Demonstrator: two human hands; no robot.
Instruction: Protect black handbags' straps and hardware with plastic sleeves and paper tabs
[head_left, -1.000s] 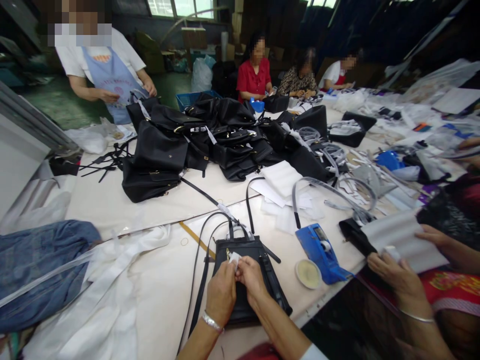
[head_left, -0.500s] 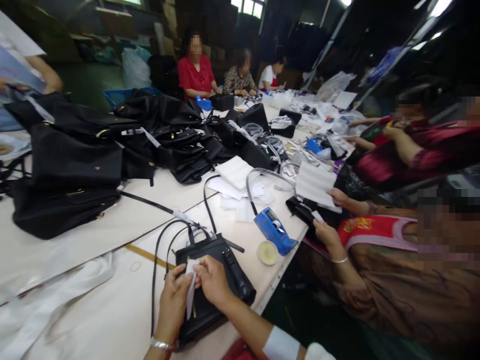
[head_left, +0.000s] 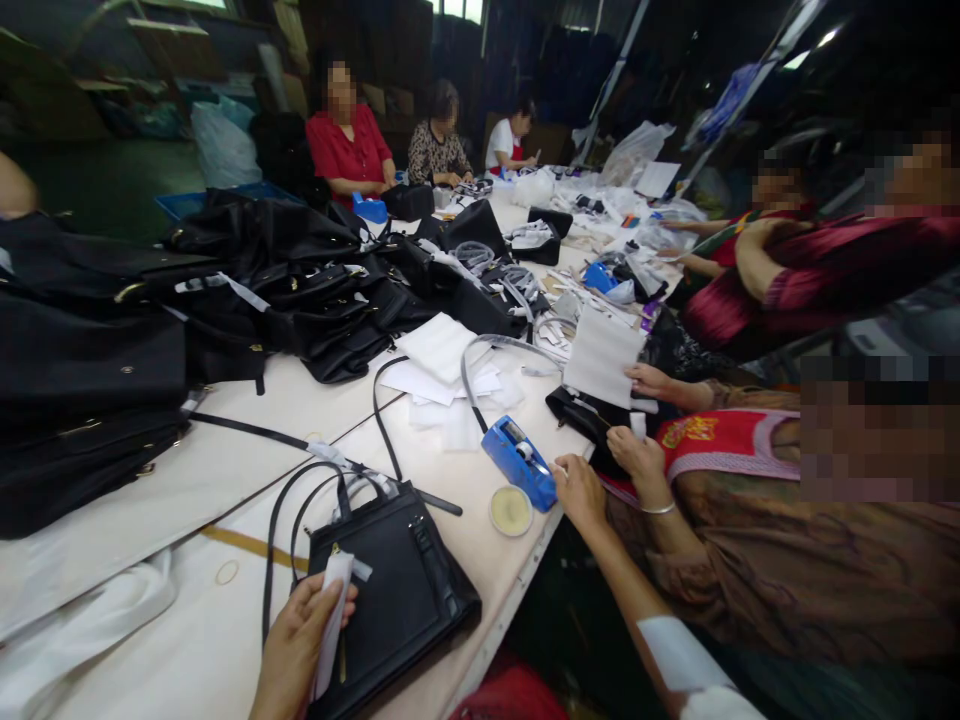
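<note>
My left hand [head_left: 296, 635] pinches a folded white foam strip [head_left: 331, 620] against the front of a black handbag [head_left: 394, 590] lying on the table. A small piece of clear tape [head_left: 361, 568] sticks out from the strip's upper end. My right hand [head_left: 581, 492] is at the near end of a blue tape dispenser [head_left: 517, 462], its thumb and forefinger close together; whatever lies between them is too small to make out. Beside the dispenser is a round dish [head_left: 511, 510] with something yellowish in it.
Black bags [head_left: 90, 350] are heaped on the left of the table [head_left: 247, 570]. White foam sheets [head_left: 439, 350] lie mid-table. At right a co-worker's hands [head_left: 641, 460] hold a white sheet [head_left: 604, 355] over a black bag. Several people sit farther along.
My right hand has left the strip and moved right to the tape dispenser. Tape now shows at the strip's top. The view has shifted, so the scene sits farther left.
</note>
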